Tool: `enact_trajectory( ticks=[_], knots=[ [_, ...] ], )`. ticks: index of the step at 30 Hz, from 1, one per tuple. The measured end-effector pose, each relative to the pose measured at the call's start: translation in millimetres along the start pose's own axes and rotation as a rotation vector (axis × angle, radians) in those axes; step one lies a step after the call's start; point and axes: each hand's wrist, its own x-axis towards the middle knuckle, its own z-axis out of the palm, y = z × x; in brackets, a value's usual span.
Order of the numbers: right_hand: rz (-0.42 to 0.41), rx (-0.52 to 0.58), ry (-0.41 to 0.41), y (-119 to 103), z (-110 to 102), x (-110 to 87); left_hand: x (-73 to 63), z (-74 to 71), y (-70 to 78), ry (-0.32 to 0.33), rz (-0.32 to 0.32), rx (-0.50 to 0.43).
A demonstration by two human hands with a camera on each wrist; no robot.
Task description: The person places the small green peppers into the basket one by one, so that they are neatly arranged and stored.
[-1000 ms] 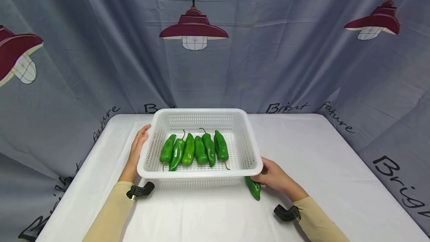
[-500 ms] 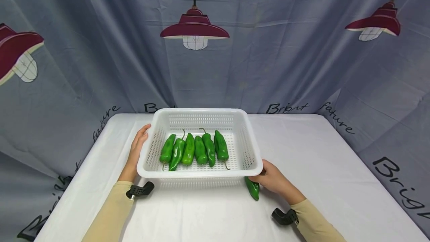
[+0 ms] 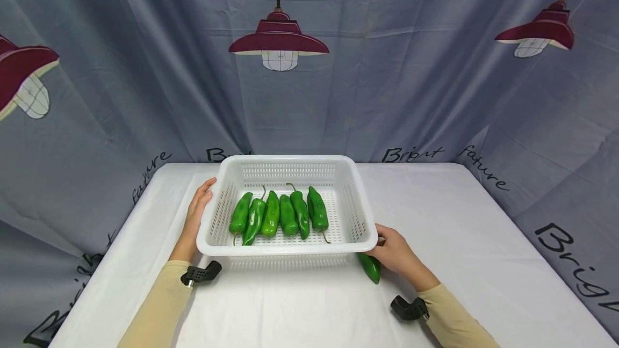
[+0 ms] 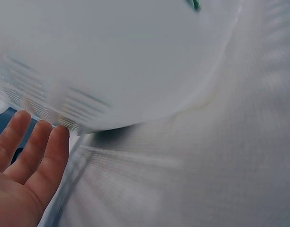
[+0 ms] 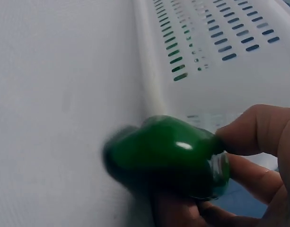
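Note:
A white perforated plastic basket [image 3: 227,250] stands on the white-covered table, with several green peppers [image 3: 272,214] side by side inside it. My left hand [image 3: 193,222] touches the basket's left side, its fingers extended; in the left wrist view the fingers [image 4: 57,153] reach up to the slotted wall. Just outside the basket's front right corner, my right hand [image 3: 394,251] holds another green pepper [image 3: 371,270]. In the right wrist view thumb and fingers grip this glossy pepper [image 5: 168,151] at one end, close beside the basket wall [image 5: 192,94]. From the head, the basket rim hides part of it.
White cloth [image 3: 290,305] covers the table in front of the basket and at both sides. A grey curtain [image 3: 309,106] printed with red lamps hangs behind the table's back edge. Each wrist wears a black camera mount [image 3: 410,309].
The pepper in my right hand has shifted slightly right, and its tip now points more to the right. My left hand, the basket and the peppers inside have stayed put.

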Motion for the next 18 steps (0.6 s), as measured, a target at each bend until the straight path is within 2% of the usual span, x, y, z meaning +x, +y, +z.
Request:
enact_trajectory(
  ticks=[3, 8, 18],
  knots=[
    [-0.009, 0.026, 0.000, 3.4, -2.7, 1.6, -0.5, 0.5, 0.7, 0.003, 0.003, 0.006],
    [0.033, 0.118, -0.037, 7.7, -7.1, 3.6, -0.8, 1.7, 2.2, 0.010, -0.002, 0.019],
    [0.127, 0.418, -0.150, 20.6, -15.0, 10.0, -1.1, 1.1, 1.8, 0.003, -0.011, 0.016]
  ],
)
